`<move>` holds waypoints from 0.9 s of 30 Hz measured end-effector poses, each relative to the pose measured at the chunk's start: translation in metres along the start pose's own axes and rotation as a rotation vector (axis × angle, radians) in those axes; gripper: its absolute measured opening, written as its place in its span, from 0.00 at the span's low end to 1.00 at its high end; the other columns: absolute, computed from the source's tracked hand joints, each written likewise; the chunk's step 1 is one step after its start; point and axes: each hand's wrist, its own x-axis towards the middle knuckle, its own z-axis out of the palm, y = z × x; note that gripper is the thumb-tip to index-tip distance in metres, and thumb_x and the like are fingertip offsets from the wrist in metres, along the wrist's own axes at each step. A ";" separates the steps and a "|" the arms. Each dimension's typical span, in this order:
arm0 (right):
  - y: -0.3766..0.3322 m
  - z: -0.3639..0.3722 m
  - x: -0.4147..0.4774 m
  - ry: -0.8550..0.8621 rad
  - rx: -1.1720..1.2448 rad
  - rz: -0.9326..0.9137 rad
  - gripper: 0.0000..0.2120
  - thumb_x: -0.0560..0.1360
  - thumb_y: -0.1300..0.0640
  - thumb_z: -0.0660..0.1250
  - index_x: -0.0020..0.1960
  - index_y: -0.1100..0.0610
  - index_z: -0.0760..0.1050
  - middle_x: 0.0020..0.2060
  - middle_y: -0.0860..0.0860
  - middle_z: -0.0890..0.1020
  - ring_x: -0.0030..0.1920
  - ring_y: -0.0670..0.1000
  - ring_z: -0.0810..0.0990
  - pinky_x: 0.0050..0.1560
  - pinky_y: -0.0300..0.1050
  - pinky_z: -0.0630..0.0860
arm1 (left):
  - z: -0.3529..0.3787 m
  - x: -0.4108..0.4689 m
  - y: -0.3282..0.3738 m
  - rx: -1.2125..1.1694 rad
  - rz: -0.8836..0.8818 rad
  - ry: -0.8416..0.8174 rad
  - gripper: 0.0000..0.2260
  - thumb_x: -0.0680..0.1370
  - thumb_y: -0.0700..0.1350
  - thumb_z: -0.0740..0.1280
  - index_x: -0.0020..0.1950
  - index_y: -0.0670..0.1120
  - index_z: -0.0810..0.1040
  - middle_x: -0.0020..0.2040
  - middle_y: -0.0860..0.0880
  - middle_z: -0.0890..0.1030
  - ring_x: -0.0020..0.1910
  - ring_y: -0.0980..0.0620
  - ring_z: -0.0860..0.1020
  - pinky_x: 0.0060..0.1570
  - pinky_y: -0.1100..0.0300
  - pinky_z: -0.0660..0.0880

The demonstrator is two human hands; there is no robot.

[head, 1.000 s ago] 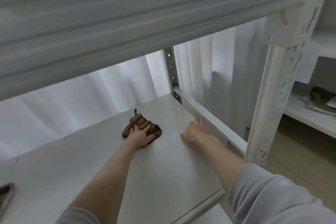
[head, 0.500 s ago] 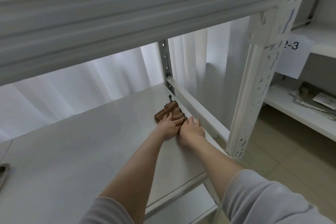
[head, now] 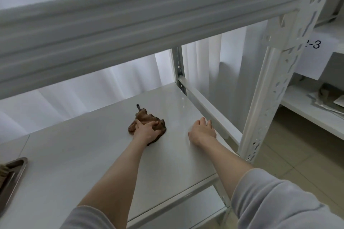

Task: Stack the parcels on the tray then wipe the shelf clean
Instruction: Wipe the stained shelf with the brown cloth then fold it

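Note:
A crumpled brown cloth lies on the white shelf board, near its middle. My left hand presses down on the cloth with its fingers curled into the fabric. My right hand rests flat on the bare board to the right, fingers spread, close to the side rail. At the far left edge a corner of a metal tray shows, with a bit of brown parcel on it; the rest is out of view.
A thick white beam of the shelf above crosses the top of the view. A perforated upright post stands at the right. Beyond it is a neighbouring shelf with papers and a label. White curtains hang behind.
My left hand has slid the cloth back to the left, away from the right hand and the rear corner. My right hand stays flat near the side rail.

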 end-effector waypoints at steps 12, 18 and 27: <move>0.005 -0.015 0.003 0.323 0.079 0.009 0.18 0.82 0.64 0.48 0.70 0.62 0.63 0.68 0.58 0.69 0.68 0.58 0.69 0.62 0.51 0.69 | 0.043 0.024 0.110 0.066 0.484 -0.184 0.18 0.81 0.47 0.57 0.71 0.58 0.68 0.78 0.42 0.51 0.78 0.42 0.46 0.76 0.49 0.45; -0.001 -0.002 -0.004 0.335 0.008 0.005 0.19 0.81 0.62 0.50 0.72 0.62 0.61 0.70 0.57 0.65 0.70 0.57 0.63 0.66 0.48 0.66 | 0.040 0.005 0.076 0.018 0.555 -0.155 0.17 0.78 0.42 0.62 0.65 0.56 0.76 0.77 0.47 0.59 0.77 0.48 0.53 0.74 0.53 0.56; -0.043 0.018 -0.030 0.082 -0.155 -0.081 0.41 0.78 0.38 0.56 0.78 0.63 0.45 0.78 0.58 0.45 0.77 0.61 0.39 0.76 0.56 0.43 | -0.003 -0.015 -0.046 0.104 0.076 0.010 0.25 0.76 0.59 0.64 0.72 0.60 0.66 0.77 0.43 0.54 0.76 0.42 0.53 0.75 0.48 0.54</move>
